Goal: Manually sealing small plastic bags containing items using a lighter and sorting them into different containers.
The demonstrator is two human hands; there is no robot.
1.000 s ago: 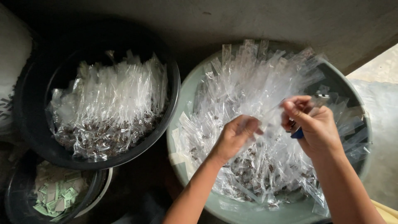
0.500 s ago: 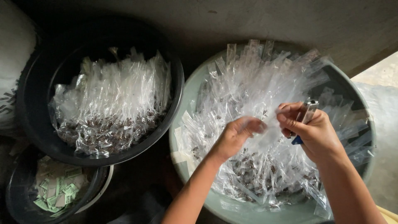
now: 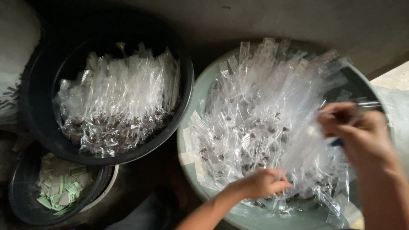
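A thin pen-like tool with a blue end [image 3: 341, 140] is clamped in the right hand [image 3: 362, 136], blurred, over the grey-green basin [image 3: 187, 149]. The left hand [image 3: 262, 183] is closed, grip pinched on clear plastic packets [image 3: 255, 123] near the basin's front edge. This basin is heaped with loose packets holding dark bits. The black tub [image 3: 38, 127] beside it is already packed with neat upright packets [image 3: 119, 106]; plenty appears left. Green slips [image 3: 59, 187] are seen in a small bucket.

A dark floor [image 3: 298, 21] carries a grey-green basin [image 3: 187, 140], a black basin [image 3: 38, 127] and a small tub [image 3: 17, 200].
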